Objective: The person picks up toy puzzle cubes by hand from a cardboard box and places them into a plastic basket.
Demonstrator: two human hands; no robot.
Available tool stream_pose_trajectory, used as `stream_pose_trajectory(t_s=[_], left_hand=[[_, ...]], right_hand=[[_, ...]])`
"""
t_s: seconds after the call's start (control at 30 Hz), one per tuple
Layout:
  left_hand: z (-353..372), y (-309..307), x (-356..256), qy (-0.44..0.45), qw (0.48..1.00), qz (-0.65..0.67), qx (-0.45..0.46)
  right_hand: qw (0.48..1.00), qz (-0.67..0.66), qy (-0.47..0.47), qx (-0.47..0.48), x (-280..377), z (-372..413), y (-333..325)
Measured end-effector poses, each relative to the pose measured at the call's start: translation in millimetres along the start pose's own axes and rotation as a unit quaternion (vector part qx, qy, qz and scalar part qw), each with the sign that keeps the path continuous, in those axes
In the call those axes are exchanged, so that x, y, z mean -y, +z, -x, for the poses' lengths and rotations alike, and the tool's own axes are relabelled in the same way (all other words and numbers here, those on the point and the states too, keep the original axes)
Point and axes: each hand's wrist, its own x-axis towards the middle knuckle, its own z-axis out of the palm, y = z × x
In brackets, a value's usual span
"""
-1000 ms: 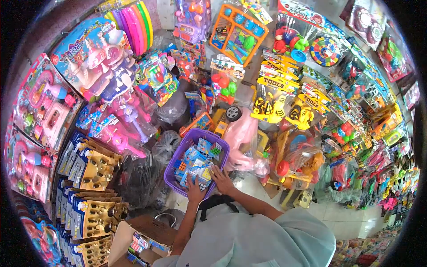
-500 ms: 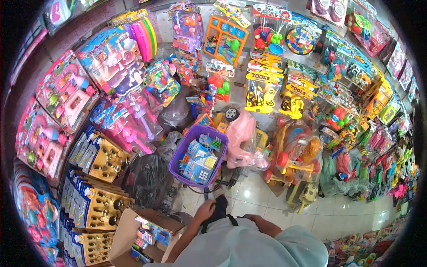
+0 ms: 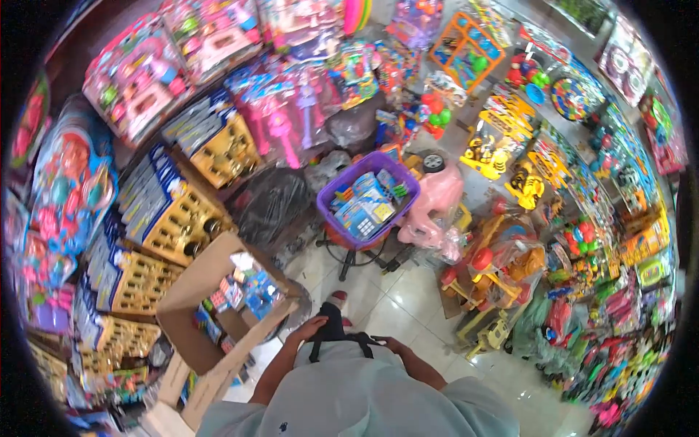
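My left hand (image 3: 311,328) lies against my dark trousers at the thigh, fingers loosely stretched, holding nothing I can see. By the other side of my waist, my right hand (image 3: 391,344) rests against the trousers, also without a visible object; its fingers are small in view. Ahead of me a purple plastic basket (image 3: 325,212) stands on a stool and holds packaged puzzle cubes (image 3: 364,204). To the left of my left hand is an open cardboard box (image 3: 191,302) with more packaged cubes (image 3: 251,285) inside.
Golden kitchen toy sets (image 3: 175,222) line the left side. A black plastic bag (image 3: 275,207) lies beside the basket. Right of it are a pink ride-on toy (image 3: 437,204) and a wrapped toy (image 3: 510,255) on the tiled floor (image 3: 408,291). Hanging toys surround me.
My view has swung to the left, bringing more of the cardboard box into sight. My left hand has shifted from in front of the leg to against the thigh. The basket stays on its stool.
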Motion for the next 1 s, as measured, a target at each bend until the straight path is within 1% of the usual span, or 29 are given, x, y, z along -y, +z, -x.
stream_pose_trajectory(t_s=[0.03,0.07,0.13,0.17,0.2,0.23,0.27,0.3,0.37,0.4,0.43,0.47,0.5,0.53,0.57,0.63,0.67,0.73,0.77,0.8,0.87,0.9,0.93,0.97,1.0], left_hand=[[-4.8,-2.2,26.2,-0.001,1.0,-0.013,-0.006],[14.4,-2.2,18.7,-0.028,0.999,0.01,-0.033],[19.3,-6.8,64.7,-0.017,0.997,-0.039,-0.062],[30.2,-9.2,75.2,-0.023,0.995,-0.077,-0.066],[39.8,-13.3,82.5,-0.029,0.99,-0.115,-0.072],[49.8,-14.2,92.0,-0.016,0.978,-0.187,-0.095],[59.3,-15.7,93.7,-0.028,0.969,-0.232,-0.086],[69.6,-14.9,95.0,-0.034,0.971,-0.223,-0.083],[98.6,-10.1,83.2,-0.048,0.975,-0.197,-0.096],[122.6,-5.4,55.1,-0.043,0.98,-0.12,-0.152],[143.3,-2.9,31.8,-0.037,0.977,-0.045,-0.207],[158.7,-0.9,18.4,-0.044,0.974,-0.034,-0.219],[171.3,1.9,8.9,-0.02,0.967,-0.01,-0.252],[183.4,2.9,0.5,0.005,0.959,0.013,-0.284],[194.8,3.2,-7.7,0.0,0.957,0.021,-0.288],[214.0,1.4,-22.9,0.056,0.943,0.082,-0.318],[222.5,-2.0,-28.7,0.056,0.941,0.091,-0.321],[240.1,-11.7,-42.1,0.1,0.927,0.115,-0.342],[251.8,-17.4,-56.3,0.104,0.918,0.138,-0.357],[258.1,-26.0,-60.5,0.106,0.916,0.144,-0.359],[266.5,-44.3,-61.4,0.138,0.9,0.176,-0.373],[267.3,-53.0,-56.2,0.179,0.886,0.15,-0.399],[272.6,-63.1,-60.4,0.181,0.886,0.153,-0.399],[280.0,-73.1,-65.2,0.187,0.881,0.204,-0.383],[284.8,-81.1,-67.0,0.192,0.874,0.254,-0.366]], right_hand=[[0.999,-0.003,0.011,0.032,-0.6,-9.4,-2.4],[0.998,-0.005,0.022,0.063,-4.8,-24.1,-5.6],[0.989,0.125,-0.042,0.069,-3.1,-45.7,-11.7],[0.982,0.146,-0.081,0.083,18.0,-40.8,-15.1],[0.964,0.245,-0.075,0.078,46.0,-35.3,-18.5],[0.952,0.286,-0.062,0.088,74.1,-34.9,-20.0],[0.938,0.329,-0.05,0.098,99.3,-36.4,-20.2],[0.931,0.344,-0.052,0.113,121.2,-35.2,-18.0],[0.932,0.304,-0.196,0.002,160.4,-35.6,-9.7],[0.938,0.289,-0.193,-0.012,180.2,-41.5,-3.4],[0.943,0.213,-0.256,-0.014,206.5,-36.2,3.3],[0.917,0.221,-0.33,-0.041,222.2,-45.7,8.9],[0.913,0.224,-0.336,-0.062,262.9,-29.4,18.2],[0.909,0.168,-0.374,-0.077,278.7,-38.8,26.2],[0.894,0.131,-0.411,-0.122,308.9,-30.5,38.0],[0.858,0.115,-0.461,-0.198,345.0,-36.0,52.6],[0.858,0.122,-0.46,-0.192,361.6,-36.4,58.2],[0.798,0.139,-0.523,-0.266,392.8,-33.7,70.6],[0.798,0.145,-0.523,-0.262,407.7,-31.4,79.0],[0.794,0.131,-0.531,-0.266,421.8,-28.0,88.5],[0.789,0.12,-0.538,-0.27,443.3,-19.8,107.9],[0.793,0.127,-0.543,-0.245,453.0,-15.5,117.2],[0.796,0.134,-0.548,-0.221,460.4,-14.6,125.2],[0.795,0.137,-0.547,-0.222,465.1,-16.4,132.7],[0.807,0.157,-0.537,-0.187,468.6,-18.2,139.9]])
